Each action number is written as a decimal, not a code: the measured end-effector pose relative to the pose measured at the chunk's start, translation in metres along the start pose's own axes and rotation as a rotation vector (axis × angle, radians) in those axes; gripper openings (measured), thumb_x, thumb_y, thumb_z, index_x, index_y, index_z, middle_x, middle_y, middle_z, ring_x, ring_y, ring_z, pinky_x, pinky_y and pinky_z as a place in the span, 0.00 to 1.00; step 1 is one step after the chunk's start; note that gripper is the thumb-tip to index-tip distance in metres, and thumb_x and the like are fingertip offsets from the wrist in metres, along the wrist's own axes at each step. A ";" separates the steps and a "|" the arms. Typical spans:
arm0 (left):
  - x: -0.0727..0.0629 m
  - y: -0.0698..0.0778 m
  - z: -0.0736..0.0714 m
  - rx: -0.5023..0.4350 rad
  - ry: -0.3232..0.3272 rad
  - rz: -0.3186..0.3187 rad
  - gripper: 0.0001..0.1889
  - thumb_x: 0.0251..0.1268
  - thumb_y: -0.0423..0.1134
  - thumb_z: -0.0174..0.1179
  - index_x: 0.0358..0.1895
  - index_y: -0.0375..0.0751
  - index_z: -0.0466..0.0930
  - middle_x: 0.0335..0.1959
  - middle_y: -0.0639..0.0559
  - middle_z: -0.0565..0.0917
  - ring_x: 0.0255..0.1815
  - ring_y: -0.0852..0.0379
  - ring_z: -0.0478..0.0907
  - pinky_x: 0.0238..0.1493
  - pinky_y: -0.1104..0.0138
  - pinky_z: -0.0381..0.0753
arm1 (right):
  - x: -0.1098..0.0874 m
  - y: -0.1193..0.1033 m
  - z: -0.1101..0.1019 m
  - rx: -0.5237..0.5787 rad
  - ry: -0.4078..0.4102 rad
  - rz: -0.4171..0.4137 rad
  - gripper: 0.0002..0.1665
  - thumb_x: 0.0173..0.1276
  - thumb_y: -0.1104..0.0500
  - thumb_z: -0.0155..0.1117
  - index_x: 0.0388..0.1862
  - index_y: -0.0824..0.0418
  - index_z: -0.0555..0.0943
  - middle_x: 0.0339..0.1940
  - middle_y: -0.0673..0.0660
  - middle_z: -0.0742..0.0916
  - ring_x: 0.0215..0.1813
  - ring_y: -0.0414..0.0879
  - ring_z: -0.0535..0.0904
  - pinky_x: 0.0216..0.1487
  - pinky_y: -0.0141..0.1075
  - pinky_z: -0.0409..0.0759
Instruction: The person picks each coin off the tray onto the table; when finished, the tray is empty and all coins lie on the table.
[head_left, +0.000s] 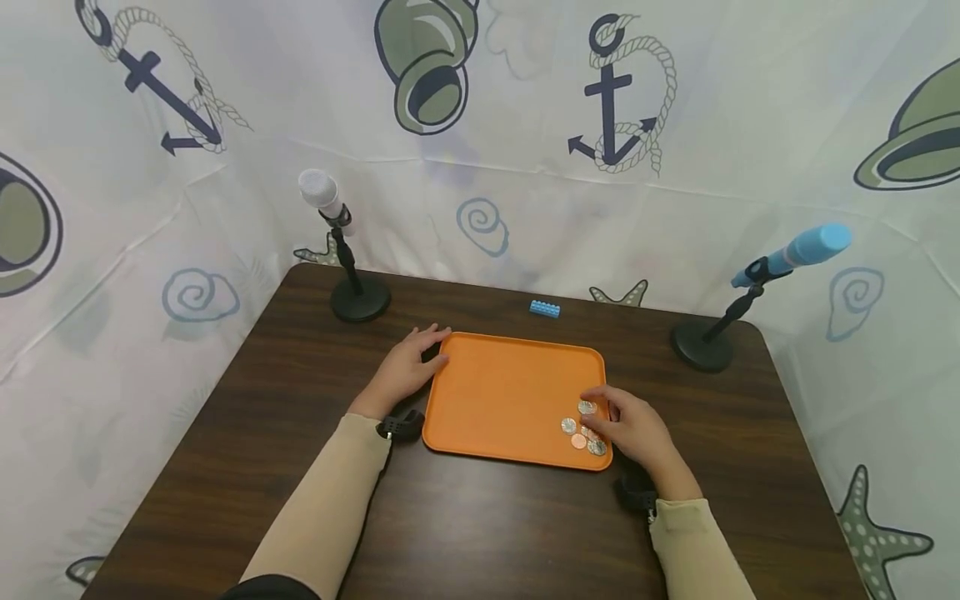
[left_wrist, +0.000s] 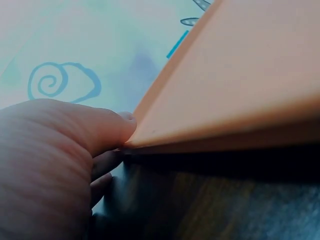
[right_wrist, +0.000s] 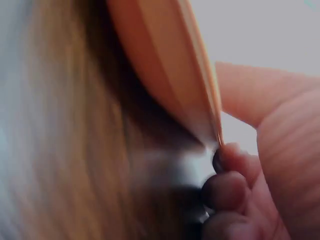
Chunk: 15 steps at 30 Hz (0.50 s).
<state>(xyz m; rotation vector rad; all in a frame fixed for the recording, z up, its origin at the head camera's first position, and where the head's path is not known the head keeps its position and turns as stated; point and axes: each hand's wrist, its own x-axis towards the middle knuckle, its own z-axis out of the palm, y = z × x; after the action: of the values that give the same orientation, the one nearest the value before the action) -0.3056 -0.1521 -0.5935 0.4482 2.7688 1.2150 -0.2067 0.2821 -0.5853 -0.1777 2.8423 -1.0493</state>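
An orange tray (head_left: 517, 392) lies on the dark table. My left hand (head_left: 405, 367) holds its far left corner; in the left wrist view the thumb (left_wrist: 112, 125) meets the rim, with the other fingers partly hidden below. At the tray's right edge, my right hand (head_left: 633, 425) reaches over the rim. Its bent thumb and index finger close around a silver coin (head_left: 587, 407). Several other silver and copper-coloured coins (head_left: 578, 441) lie just below the thumb, some overlapping. In the blurred right wrist view, curled fingers (right_wrist: 227, 190) sit right at the tray's outer rim.
Behind the tray is a small blue toy brick (head_left: 544, 309). A white capped object on a black stand (head_left: 360, 298) stands at the back left, and a blue one on another black stand (head_left: 702, 346) at the back right. A printed curtain (head_left: 525, 217) hangs behind the table.
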 end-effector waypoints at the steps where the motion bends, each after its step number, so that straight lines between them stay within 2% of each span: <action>1: 0.000 0.000 0.000 0.001 0.000 -0.004 0.30 0.83 0.51 0.64 0.83 0.55 0.72 0.86 0.52 0.69 0.93 0.40 0.52 0.90 0.37 0.53 | 0.000 0.000 0.001 -0.017 0.000 0.002 0.19 0.73 0.43 0.78 0.60 0.39 0.87 0.27 0.51 0.77 0.27 0.47 0.71 0.26 0.35 0.66; 3: -0.001 -0.001 0.001 0.003 -0.001 -0.006 0.30 0.83 0.51 0.64 0.83 0.55 0.72 0.86 0.53 0.70 0.93 0.41 0.52 0.90 0.37 0.53 | 0.000 0.000 0.003 -0.017 0.008 0.017 0.17 0.73 0.44 0.78 0.58 0.39 0.87 0.27 0.51 0.77 0.27 0.48 0.71 0.26 0.35 0.66; 5: -0.001 -0.001 0.001 0.001 0.001 -0.006 0.30 0.82 0.52 0.64 0.83 0.55 0.72 0.85 0.54 0.70 0.92 0.42 0.52 0.90 0.37 0.53 | -0.001 0.002 0.003 0.046 0.012 0.041 0.15 0.72 0.46 0.78 0.54 0.42 0.87 0.27 0.52 0.76 0.27 0.48 0.71 0.26 0.34 0.67; 11: 0.000 -0.004 0.001 0.007 -0.004 -0.002 0.31 0.83 0.53 0.63 0.83 0.56 0.71 0.86 0.54 0.69 0.93 0.40 0.51 0.89 0.35 0.54 | 0.001 0.015 -0.004 0.397 0.005 0.037 0.14 0.75 0.53 0.77 0.48 0.60 0.82 0.32 0.54 0.80 0.30 0.46 0.74 0.30 0.31 0.76; 15: 0.000 -0.005 -0.002 0.020 -0.027 0.029 0.32 0.84 0.52 0.62 0.85 0.54 0.69 0.86 0.55 0.69 0.93 0.44 0.52 0.91 0.38 0.51 | 0.000 0.023 -0.008 0.609 0.033 0.070 0.15 0.79 0.53 0.72 0.50 0.62 0.79 0.35 0.49 0.82 0.28 0.42 0.72 0.27 0.31 0.74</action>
<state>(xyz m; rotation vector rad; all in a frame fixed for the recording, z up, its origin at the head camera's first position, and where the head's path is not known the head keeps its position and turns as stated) -0.3074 -0.1565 -0.5960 0.5039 2.7636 1.1797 -0.2098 0.3039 -0.5944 -0.0055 2.3864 -1.8364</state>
